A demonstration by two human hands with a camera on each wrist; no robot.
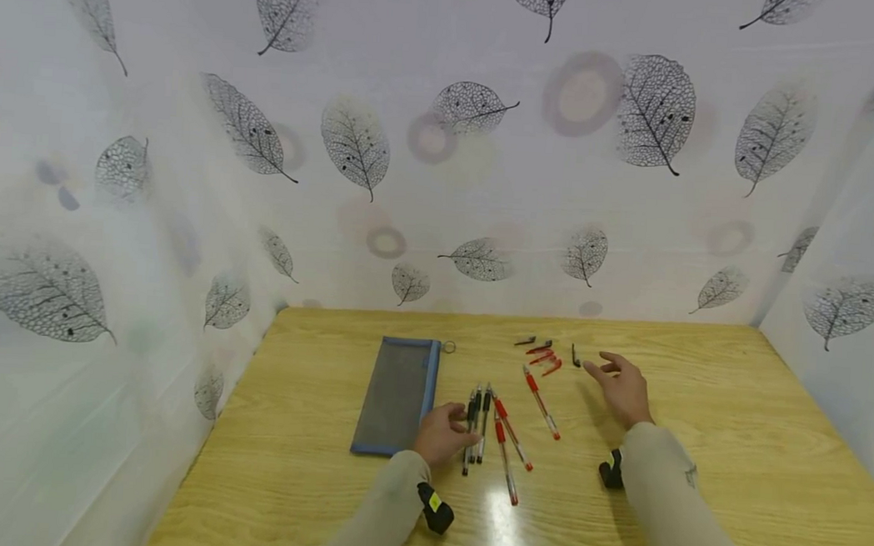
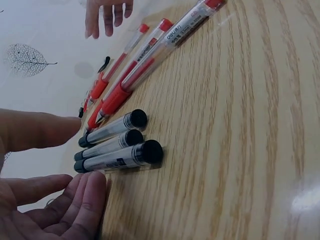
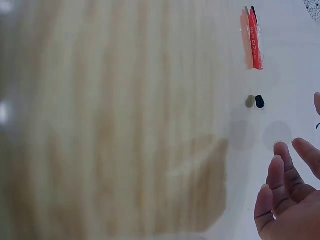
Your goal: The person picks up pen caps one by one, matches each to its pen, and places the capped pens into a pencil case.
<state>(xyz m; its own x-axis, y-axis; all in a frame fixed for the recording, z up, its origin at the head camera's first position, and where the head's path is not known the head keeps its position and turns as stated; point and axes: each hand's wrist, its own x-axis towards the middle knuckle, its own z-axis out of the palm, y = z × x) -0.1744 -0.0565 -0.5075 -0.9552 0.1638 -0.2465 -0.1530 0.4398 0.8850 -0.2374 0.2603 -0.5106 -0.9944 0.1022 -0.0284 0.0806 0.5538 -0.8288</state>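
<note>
Three black gel pens (image 1: pixel 484 422) lie side by side on the table, their black ends large in the left wrist view. My left hand (image 1: pixel 445 435) is beside them, thumb and fingers spread around the near pens without curling round any; contact cannot be told. To the right lie three red gel pens (image 1: pixel 506 461), two close together and one farther back. My right hand (image 1: pixel 623 391) hovers with loosely bent fingers just right of a black pen cap (image 1: pixel 575 357); its fingers (image 3: pixel 281 180) hold nothing in the right wrist view.
A grey mesh zip pouch (image 1: pixel 397 396) with blue edging lies flat to the left of the black pens. Several red and black caps (image 1: pixel 544 356) are scattered toward the back of the wooden table (image 1: pixel 726 458). Leaf-patterned sheeting (image 1: pixel 487 184) encloses the back and sides.
</note>
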